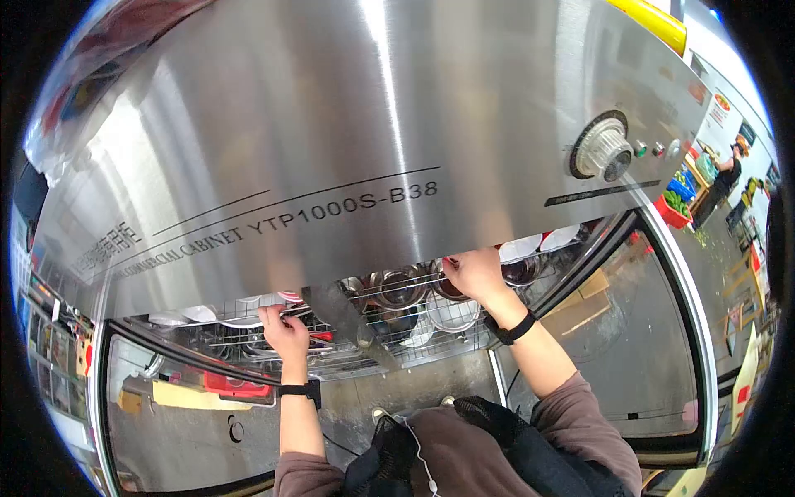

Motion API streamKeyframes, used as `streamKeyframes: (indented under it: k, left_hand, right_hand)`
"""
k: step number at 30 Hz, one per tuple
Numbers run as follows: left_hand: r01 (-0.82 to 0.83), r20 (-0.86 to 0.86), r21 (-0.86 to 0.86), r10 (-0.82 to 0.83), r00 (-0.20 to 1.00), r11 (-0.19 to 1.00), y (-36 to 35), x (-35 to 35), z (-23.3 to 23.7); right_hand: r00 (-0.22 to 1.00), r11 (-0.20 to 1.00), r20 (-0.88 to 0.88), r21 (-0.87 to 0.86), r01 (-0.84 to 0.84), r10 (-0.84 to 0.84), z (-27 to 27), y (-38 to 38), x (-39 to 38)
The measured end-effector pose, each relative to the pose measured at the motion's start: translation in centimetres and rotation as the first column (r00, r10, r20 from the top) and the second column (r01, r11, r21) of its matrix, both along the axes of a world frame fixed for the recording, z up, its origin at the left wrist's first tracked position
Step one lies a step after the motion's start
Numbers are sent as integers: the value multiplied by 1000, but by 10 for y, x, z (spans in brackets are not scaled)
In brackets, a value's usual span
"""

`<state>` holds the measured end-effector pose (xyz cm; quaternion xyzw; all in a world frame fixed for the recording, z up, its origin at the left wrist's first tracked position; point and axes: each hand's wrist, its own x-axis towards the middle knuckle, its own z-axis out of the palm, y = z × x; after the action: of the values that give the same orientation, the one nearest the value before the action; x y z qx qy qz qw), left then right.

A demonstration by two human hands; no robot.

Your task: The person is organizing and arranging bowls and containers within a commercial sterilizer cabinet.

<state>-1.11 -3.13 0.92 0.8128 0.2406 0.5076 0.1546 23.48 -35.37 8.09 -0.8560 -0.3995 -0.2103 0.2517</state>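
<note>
Left hand (286, 330) is closed on the front edge of the wire rack (414, 348). Right hand (472, 273) is curled at a bowl (448, 289) (grip cannot be told). Room above is blocked by the cabinet panel (331, 149).

Single view, worn on the head; wide fisheye lens, corners dark. Aimed forward and down from very near the steel cabinet front (356, 124), filling the upper half. Open wire rack (414, 335) at centre, torso (464, 447) at bottom edge.
</note>
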Motion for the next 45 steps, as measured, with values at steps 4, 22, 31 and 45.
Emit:
streamKeyframes:
  k: [4,22,31,45]
  left_hand:
    - [7,-17,-31,-8,1000,999,1,-2,0]
    - [214,-90,-11,-214,973,977,20,-19,3]
    - [230,-92,-6,-229,969,973,22,-21,7]
    - [184,-75,107,-176,982,977,-6,-36,29]
  right_hand:
    - [991,999,-128,-34,35,-39,-2,10,5]
    - [963,884,-174,-456,107,-206,27,34,26]
    - [988,945,46,-288,156,-149,-25,23,53]
    - [966,973,-122,-31,227,-229,-5,21,11]
